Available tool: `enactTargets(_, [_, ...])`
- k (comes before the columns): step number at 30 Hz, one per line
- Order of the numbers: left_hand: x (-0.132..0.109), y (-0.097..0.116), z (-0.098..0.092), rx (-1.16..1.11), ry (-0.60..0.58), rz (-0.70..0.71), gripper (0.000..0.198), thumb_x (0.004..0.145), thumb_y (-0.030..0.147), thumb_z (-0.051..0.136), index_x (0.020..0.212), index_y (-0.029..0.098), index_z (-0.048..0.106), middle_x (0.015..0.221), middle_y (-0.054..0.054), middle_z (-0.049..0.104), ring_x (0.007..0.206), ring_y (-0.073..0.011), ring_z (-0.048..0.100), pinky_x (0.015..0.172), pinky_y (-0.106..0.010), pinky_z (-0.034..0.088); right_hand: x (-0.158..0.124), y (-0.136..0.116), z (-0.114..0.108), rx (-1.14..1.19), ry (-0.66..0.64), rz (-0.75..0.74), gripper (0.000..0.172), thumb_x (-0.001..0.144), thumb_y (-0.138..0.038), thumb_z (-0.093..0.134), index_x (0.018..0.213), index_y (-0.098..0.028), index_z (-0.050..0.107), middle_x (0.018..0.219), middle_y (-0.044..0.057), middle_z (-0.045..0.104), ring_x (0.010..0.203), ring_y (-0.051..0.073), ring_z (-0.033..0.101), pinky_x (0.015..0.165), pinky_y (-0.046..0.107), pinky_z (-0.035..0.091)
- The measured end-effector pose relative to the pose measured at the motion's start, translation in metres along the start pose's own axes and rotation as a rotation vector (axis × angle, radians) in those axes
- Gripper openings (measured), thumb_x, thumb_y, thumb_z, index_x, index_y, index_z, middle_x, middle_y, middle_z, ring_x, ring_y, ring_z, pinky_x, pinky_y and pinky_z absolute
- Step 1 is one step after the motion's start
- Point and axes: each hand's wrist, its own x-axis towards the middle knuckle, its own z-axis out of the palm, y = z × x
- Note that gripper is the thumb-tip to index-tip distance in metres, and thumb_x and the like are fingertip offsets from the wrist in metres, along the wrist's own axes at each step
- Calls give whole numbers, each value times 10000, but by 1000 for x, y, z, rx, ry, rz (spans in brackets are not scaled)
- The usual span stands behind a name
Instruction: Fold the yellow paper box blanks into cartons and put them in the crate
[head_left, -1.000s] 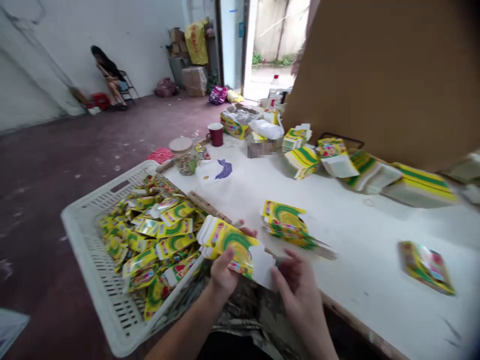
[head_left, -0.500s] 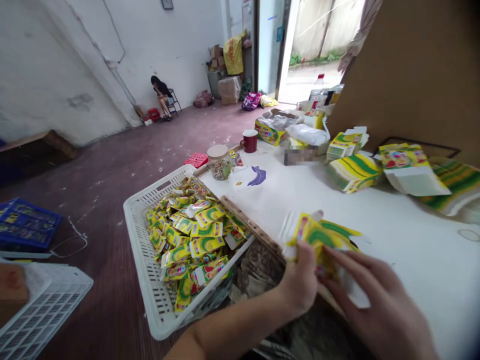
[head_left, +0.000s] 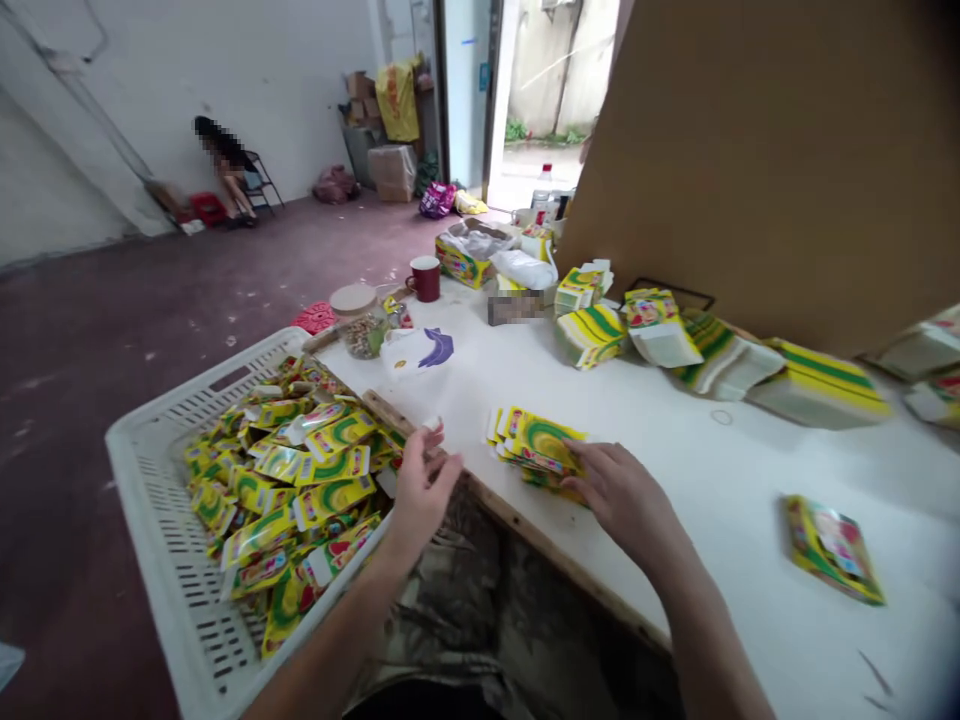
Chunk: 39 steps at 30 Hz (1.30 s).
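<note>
The small stack of flat yellow-and-green printed cartons [head_left: 536, 432] lies on the white tabletop [head_left: 712, 520] just in front of me, its layers slightly fanned at the left end. My right hand [head_left: 619, 490] is at the stack's right end, fingers over the top and thumb by the near edge; I cannot tell whether they pinch any cartons or merely rest against them. My left hand [head_left: 421, 485] hangs free near the table's wooden edge strip [head_left: 525, 530], fingers loosely curled around nothing, with something white on one fingertip.

I judge the step in hand to be handling this stack, either setting it down or taking from it. The next move, I'd say, calls for my right fingers to part the top layer cleanly, and for my left hand to come across and steady the fanned end so the layers don't slide.

To my left, just beyond the wooden strip, a white plastic basket [head_left: 139, 480] holds a heap of filled-looking cartons [head_left: 277, 500]. Well apart to my right lies another carton bundle [head_left: 834, 550]. Behind the stack are a lidded jar [head_left: 365, 335], a dark red mug [head_left: 425, 280] and, along the brown cardboard panel [head_left: 750, 180], a row of striped carton stacks [head_left: 825, 385].
</note>
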Motion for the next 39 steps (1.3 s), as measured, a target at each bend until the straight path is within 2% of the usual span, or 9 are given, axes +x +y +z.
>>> enactTargets(4, [-4,-13,-25,49,-16,-69,430,821,389,632,1162,146,535,1176,-123,598,1077,-224,573,921,-351,481,5,-15,-5,-145,-17,92,311,824,-160,580,1134,-160,611,994,121,679,943,309,586,839,455,480])
enactTargets(8, [-18,-19,-31,-13,1,-103,369,808,421,647,1068,166,593,1073,-92,660,986,-217,620,892,-347,493,5,-21,-7,-128,28,155,360,771,-174,629,1120,-132,554,943,124,637,898,304,561,815,436,476])
enactTargets(13, [-30,-14,-18,-133,-88,-133,297,815,397,656,1018,183,616,967,-55,690,901,-189,642,839,-305,510,0,-20,-11,140,150,360,333,776,-216,569,1087,-209,450,825,38,598,708,230,598,637,351,491])
enactTargets(23, [-41,-5,11,-242,-350,-138,344,836,372,654,1115,180,593,953,-57,654,889,-184,612,820,-300,498,-2,-22,-23,396,402,502,240,719,-344,667,880,-224,535,746,20,632,661,197,625,635,341,528])
enactTargets(25, [-43,-2,17,-346,-368,-79,495,776,399,719,1198,198,555,1095,-89,642,980,-220,607,854,-325,496,-5,-38,-30,471,305,439,200,739,-306,663,880,-227,546,748,12,635,660,185,622,627,317,521])
enactTargets(28, [-48,4,29,-572,-383,-49,578,750,488,714,1225,196,563,1215,-119,618,1115,-285,572,959,-394,462,-13,-72,-25,609,-47,277,128,755,-184,628,844,-228,548,705,-21,617,631,158,601,605,273,490])
enactTargets(30, [-50,8,38,-702,-338,-93,507,809,571,599,1112,167,646,1128,-123,662,1121,-299,573,986,-417,448,-20,-94,-12,666,-114,248,137,742,-135,617,773,-224,518,682,-31,584,615,146,564,571,250,455])
enactTargets(35, [-51,16,45,-814,17,-95,574,745,684,581,914,151,708,881,-96,700,1009,-297,627,883,-378,519,-39,-124,22,681,116,379,122,780,-127,571,768,-219,492,715,-15,547,640,143,513,601,256,428])
enactTargets(39, [-50,20,41,-824,113,-103,614,644,727,623,821,143,694,825,-106,695,964,-333,645,795,-400,554,-43,-127,29,1111,-16,428,171,757,-213,632,816,-227,473,732,-27,521,634,136,501,568,246,425])
